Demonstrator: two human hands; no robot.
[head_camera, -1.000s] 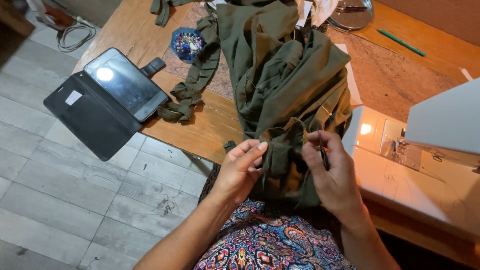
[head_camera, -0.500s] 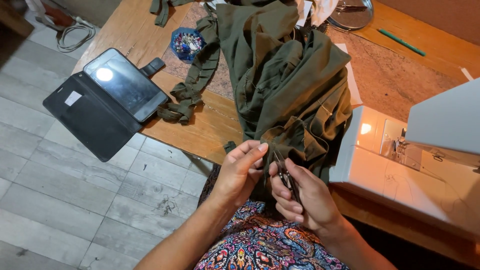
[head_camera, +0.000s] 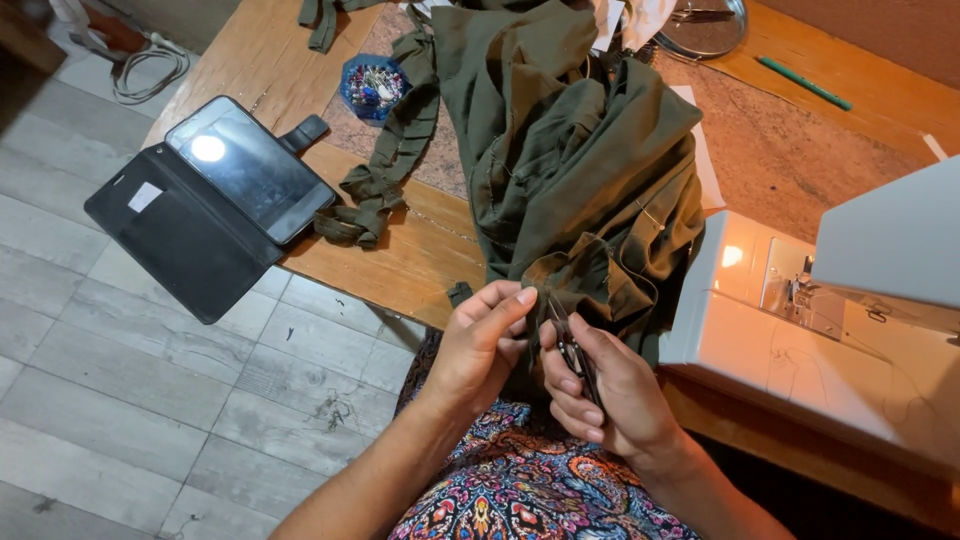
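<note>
Beside sewing machine (head_camera: 800, 340): phone (head_camera: 250, 165) (pins (head_camera: 372, 85)).

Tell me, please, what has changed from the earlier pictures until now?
The right hand, which holds small thread snips, moved left from beside the sewing machine and now sits close against the left hand. The snip tips point at the edge of the olive green garment that the left hand pinches. The left hand kept its pinch. The phone in its black case, the blue pin holder and the sewing machine stayed in place.
</note>
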